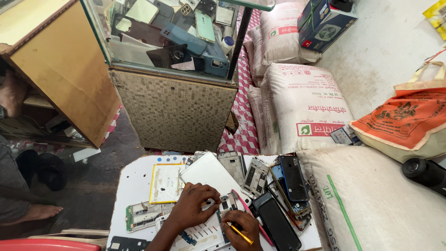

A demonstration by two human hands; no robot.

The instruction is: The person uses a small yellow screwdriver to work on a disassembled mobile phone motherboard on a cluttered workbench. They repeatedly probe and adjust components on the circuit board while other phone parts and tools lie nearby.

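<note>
At the bottom of the frame, the left hand (193, 204) presses curled fingers onto an opened phone frame (218, 209) lying flat on a white work board (134, 181), fingertips together on the frame's upper edge, while the right hand (244, 227), at four o'clock from it, is closed around a yellow-handled screwdriver (240, 234) whose tip points toward the frame at ten o'clock. The frame sits directly under both hands, touching the left fingertips. A white back panel (211, 174) lies at twelve o'clock of the left hand, a yellow-edged sheet (166, 183) at ten o'clock, and a green circuit-bearing chassis (141, 216) at nine o'clock. At three o'clock, at least three dark phones (292, 179) lie stacked and overlapping beside two bare metal frames (248, 174). Farther off, three printed white sacks (306, 107) crowd the right side, with an orange cloth bag (409, 118) at two o'clock. At twelve o'clock stands a glass display case (176, 32) filled with phone covers, above a mosaic-patterned base (174, 114). Another person's bare foot (42, 212) rests on the floor at nine o'clock.
</note>
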